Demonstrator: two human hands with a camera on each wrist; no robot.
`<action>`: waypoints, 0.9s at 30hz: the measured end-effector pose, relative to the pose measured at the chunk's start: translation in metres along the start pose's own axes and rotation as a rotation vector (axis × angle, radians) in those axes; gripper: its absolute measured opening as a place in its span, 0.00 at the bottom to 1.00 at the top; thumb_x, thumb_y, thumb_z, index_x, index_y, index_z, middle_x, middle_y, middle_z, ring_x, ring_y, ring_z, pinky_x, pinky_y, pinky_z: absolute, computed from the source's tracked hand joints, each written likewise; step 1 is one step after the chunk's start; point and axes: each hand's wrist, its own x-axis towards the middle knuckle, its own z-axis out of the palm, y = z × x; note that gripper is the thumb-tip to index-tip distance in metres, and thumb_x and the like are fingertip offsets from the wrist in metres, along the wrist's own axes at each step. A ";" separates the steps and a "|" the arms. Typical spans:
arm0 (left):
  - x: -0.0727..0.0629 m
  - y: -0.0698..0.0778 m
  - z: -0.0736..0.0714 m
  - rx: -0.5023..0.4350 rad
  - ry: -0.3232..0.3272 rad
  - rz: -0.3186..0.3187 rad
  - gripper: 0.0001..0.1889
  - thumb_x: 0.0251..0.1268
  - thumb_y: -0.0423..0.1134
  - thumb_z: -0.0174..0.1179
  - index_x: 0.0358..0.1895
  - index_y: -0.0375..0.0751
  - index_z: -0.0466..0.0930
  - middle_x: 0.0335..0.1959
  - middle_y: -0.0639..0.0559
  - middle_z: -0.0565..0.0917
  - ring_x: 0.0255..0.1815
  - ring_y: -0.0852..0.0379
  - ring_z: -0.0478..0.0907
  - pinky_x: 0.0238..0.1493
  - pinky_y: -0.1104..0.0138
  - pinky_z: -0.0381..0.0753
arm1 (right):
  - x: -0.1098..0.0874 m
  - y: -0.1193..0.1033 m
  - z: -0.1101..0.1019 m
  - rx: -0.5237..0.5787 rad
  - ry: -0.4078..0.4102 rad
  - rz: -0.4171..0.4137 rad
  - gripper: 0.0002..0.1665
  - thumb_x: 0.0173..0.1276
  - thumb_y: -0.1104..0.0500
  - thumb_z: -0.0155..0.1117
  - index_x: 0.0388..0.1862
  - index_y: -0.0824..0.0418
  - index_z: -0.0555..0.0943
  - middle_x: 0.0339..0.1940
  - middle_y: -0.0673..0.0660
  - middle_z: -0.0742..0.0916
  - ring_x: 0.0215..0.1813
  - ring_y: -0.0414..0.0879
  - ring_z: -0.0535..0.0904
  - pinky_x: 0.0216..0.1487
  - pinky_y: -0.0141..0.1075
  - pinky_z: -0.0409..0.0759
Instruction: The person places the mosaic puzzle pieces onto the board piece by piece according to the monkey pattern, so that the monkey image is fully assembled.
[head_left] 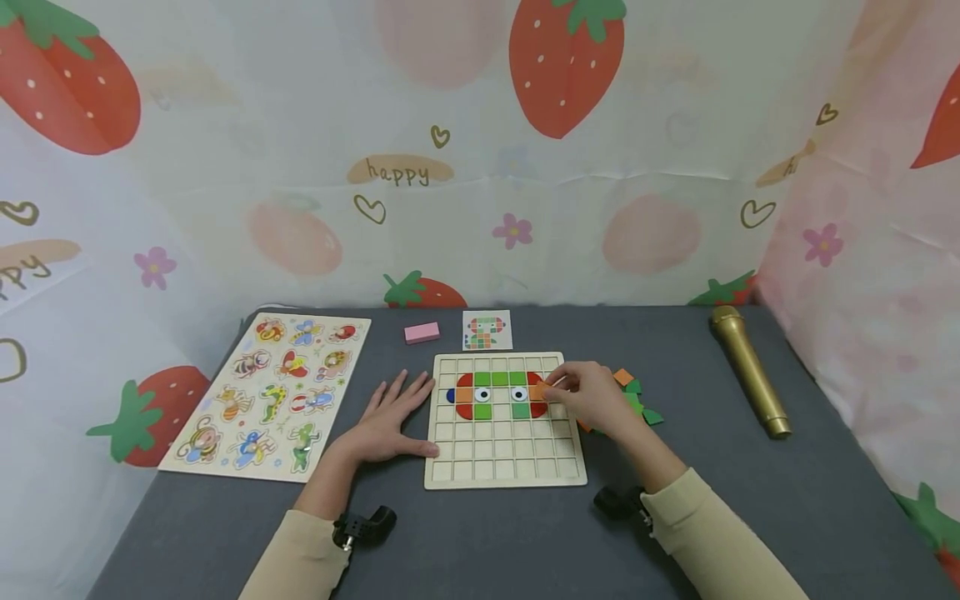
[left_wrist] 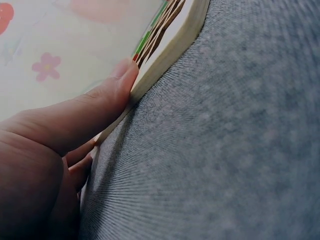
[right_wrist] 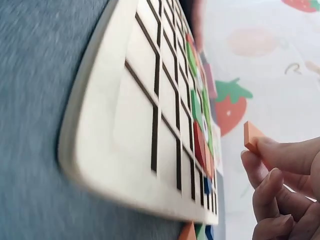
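A pale wooden grid board (head_left: pixel 504 472) lies on the table with red, orange, green and blue tiles and two eye tiles (head_left: pixel 482 395) set in its upper rows. My left hand (head_left: pixel 384 432) is spread flat at the board's left side. In the left wrist view its thumb (left_wrist: pixel 107 97) touches the board's edge. Over the board's upper right, my right hand (head_left: pixel 598 402) pinches a small orange tile (right_wrist: pixel 252 136) between thumb and finger, held off the board in the right wrist view. That hand hides part of the grid in the head view.
Loose orange and green tiles (head_left: pixel 651 416) lie right of the board, partly behind the right hand. Behind it are a picture card (head_left: pixel 487 340) and a pink block (head_left: pixel 422 333). A cartoon insect board (head_left: pixel 281 392) lies left, a gold microphone-like cylinder (head_left: pixel 750 371) right.
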 end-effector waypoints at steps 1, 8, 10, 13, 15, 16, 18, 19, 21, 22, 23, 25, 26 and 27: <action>0.000 0.000 0.000 -0.004 -0.003 -0.001 0.59 0.52 0.65 0.72 0.83 0.50 0.47 0.85 0.49 0.45 0.85 0.42 0.29 0.80 0.43 0.27 | 0.000 -0.002 0.003 0.004 -0.002 0.001 0.09 0.68 0.53 0.71 0.44 0.55 0.88 0.36 0.52 0.90 0.38 0.45 0.84 0.34 0.38 0.80; -0.001 -0.001 -0.001 -0.002 -0.010 0.000 0.57 0.55 0.64 0.71 0.83 0.51 0.48 0.85 0.50 0.45 0.85 0.42 0.29 0.80 0.42 0.27 | 0.002 -0.015 0.023 0.042 -0.051 -0.033 0.09 0.68 0.54 0.72 0.43 0.56 0.88 0.34 0.50 0.90 0.33 0.43 0.85 0.36 0.37 0.81; -0.001 -0.001 -0.001 0.000 -0.011 0.004 0.56 0.56 0.63 0.70 0.83 0.50 0.48 0.85 0.50 0.45 0.85 0.41 0.29 0.80 0.42 0.27 | 0.001 -0.019 0.028 0.037 -0.057 -0.053 0.08 0.68 0.55 0.72 0.43 0.56 0.88 0.33 0.50 0.90 0.33 0.42 0.85 0.36 0.37 0.82; -0.001 -0.001 -0.002 0.008 -0.015 0.007 0.54 0.58 0.62 0.69 0.83 0.50 0.48 0.85 0.49 0.45 0.85 0.41 0.29 0.80 0.42 0.27 | 0.001 -0.024 0.038 0.022 -0.063 -0.063 0.06 0.67 0.56 0.73 0.40 0.55 0.88 0.32 0.48 0.89 0.34 0.40 0.83 0.36 0.37 0.80; -0.001 -0.001 -0.002 0.011 -0.018 0.011 0.53 0.60 0.61 0.68 0.83 0.49 0.48 0.85 0.48 0.46 0.84 0.40 0.30 0.79 0.41 0.27 | 0.000 -0.026 0.043 0.018 -0.069 -0.060 0.05 0.66 0.56 0.73 0.38 0.54 0.88 0.30 0.48 0.88 0.33 0.39 0.81 0.36 0.36 0.80; -0.002 0.000 -0.002 0.011 -0.018 0.013 0.52 0.61 0.61 0.67 0.83 0.48 0.49 0.85 0.48 0.46 0.84 0.39 0.30 0.79 0.40 0.27 | 0.000 -0.027 0.046 0.021 -0.074 -0.057 0.04 0.66 0.56 0.74 0.38 0.54 0.88 0.30 0.48 0.88 0.33 0.40 0.81 0.35 0.37 0.80; -0.002 0.000 -0.002 0.013 -0.023 0.006 0.52 0.62 0.61 0.67 0.83 0.49 0.49 0.85 0.49 0.46 0.84 0.40 0.30 0.79 0.41 0.27 | 0.000 -0.030 0.051 0.022 -0.084 -0.050 0.03 0.65 0.56 0.74 0.37 0.53 0.88 0.30 0.47 0.87 0.33 0.40 0.81 0.36 0.36 0.80; -0.002 0.001 -0.002 0.009 -0.022 0.005 0.51 0.62 0.61 0.67 0.83 0.48 0.49 0.85 0.48 0.46 0.84 0.39 0.30 0.79 0.41 0.27 | 0.000 -0.031 0.053 0.022 -0.089 -0.050 0.03 0.65 0.56 0.74 0.37 0.53 0.88 0.30 0.47 0.87 0.33 0.40 0.81 0.36 0.36 0.80; -0.002 0.001 -0.002 0.010 -0.022 0.000 0.51 0.62 0.61 0.66 0.83 0.49 0.49 0.85 0.48 0.47 0.84 0.39 0.30 0.79 0.41 0.27 | 0.001 -0.033 0.058 0.022 -0.100 -0.056 0.03 0.66 0.56 0.74 0.37 0.52 0.88 0.30 0.47 0.87 0.33 0.40 0.81 0.36 0.37 0.80; -0.002 0.001 -0.002 0.008 -0.021 -0.001 0.51 0.62 0.61 0.67 0.83 0.49 0.49 0.84 0.48 0.47 0.84 0.39 0.30 0.79 0.41 0.27 | 0.001 -0.034 0.059 0.020 -0.103 -0.058 0.02 0.66 0.57 0.74 0.36 0.52 0.87 0.30 0.47 0.87 0.33 0.40 0.81 0.36 0.37 0.80; -0.002 0.001 -0.002 0.006 -0.019 0.001 0.51 0.62 0.60 0.67 0.83 0.48 0.49 0.84 0.48 0.47 0.84 0.39 0.30 0.79 0.40 0.28 | 0.002 -0.035 0.061 0.015 -0.106 -0.060 0.02 0.66 0.56 0.74 0.36 0.52 0.87 0.30 0.47 0.87 0.33 0.39 0.81 0.36 0.37 0.80; -0.002 0.000 -0.002 0.008 -0.015 0.004 0.52 0.61 0.60 0.67 0.83 0.48 0.49 0.84 0.47 0.47 0.84 0.39 0.30 0.79 0.40 0.28 | 0.003 -0.036 0.065 0.005 -0.108 -0.066 0.03 0.65 0.56 0.74 0.35 0.51 0.86 0.30 0.47 0.88 0.33 0.39 0.81 0.36 0.37 0.80; -0.002 0.000 -0.002 0.009 -0.014 0.007 0.52 0.61 0.60 0.67 0.83 0.48 0.49 0.84 0.46 0.47 0.84 0.38 0.30 0.79 0.40 0.28 | 0.004 -0.037 0.066 -0.002 -0.111 -0.074 0.03 0.65 0.56 0.74 0.34 0.51 0.86 0.30 0.47 0.88 0.32 0.39 0.81 0.35 0.37 0.79; -0.001 0.000 -0.002 0.007 -0.012 0.011 0.52 0.61 0.60 0.67 0.83 0.47 0.49 0.84 0.46 0.47 0.84 0.38 0.31 0.79 0.39 0.28 | 0.004 -0.038 0.068 -0.011 -0.112 -0.078 0.04 0.65 0.56 0.74 0.34 0.51 0.86 0.30 0.47 0.88 0.32 0.40 0.81 0.35 0.37 0.80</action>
